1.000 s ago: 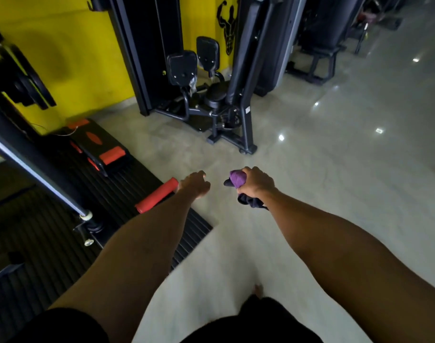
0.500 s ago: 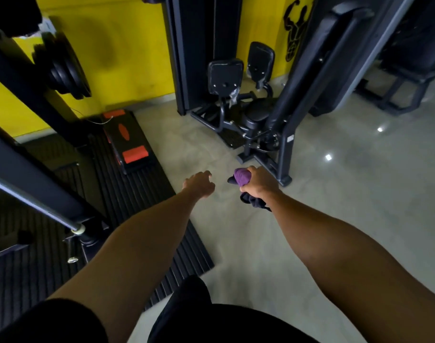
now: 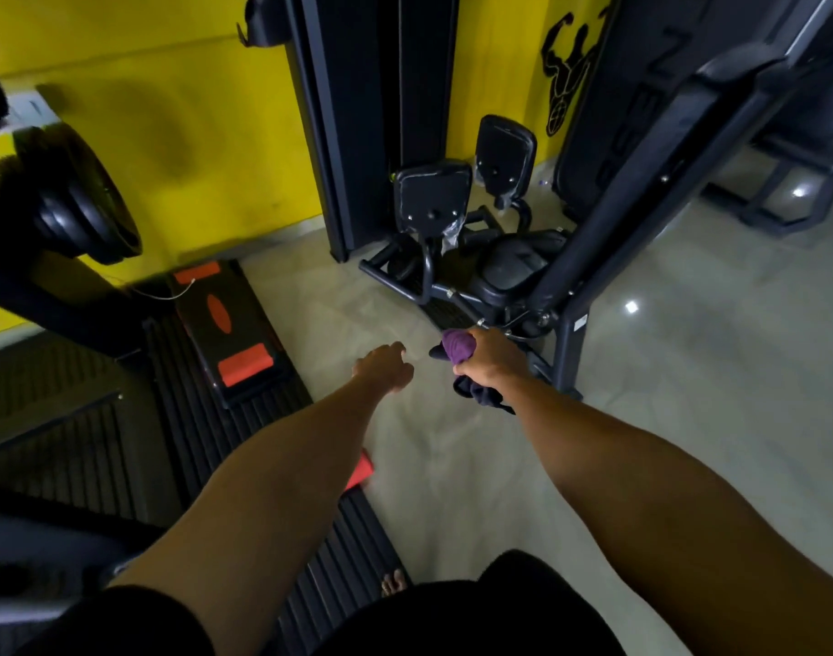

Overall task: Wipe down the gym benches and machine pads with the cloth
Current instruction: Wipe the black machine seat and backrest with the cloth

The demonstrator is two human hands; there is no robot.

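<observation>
The right hand [image 3: 492,359] grips a bunched purple-and-dark cloth [image 3: 458,345], fingers curled round it; the left hand [image 3: 384,369], just beside it at nine o'clock, is loosely curled and holds nothing; the black machine pads [image 3: 431,196] stand at twelve o'clock beyond both; a black-and-orange step platform [image 3: 230,324] lies at ten o'clock, at the ribbed mat's [image 3: 73,419] edge.

One cloth [image 3: 457,347] — two machine pads [image 3: 431,194] [image 3: 504,146].

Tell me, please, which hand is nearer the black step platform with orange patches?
Left. The left hand hovers just right of the black step platform with orange patches; the right hand, holding the purple cloth, is farther right, beside the black machine frame.
</observation>
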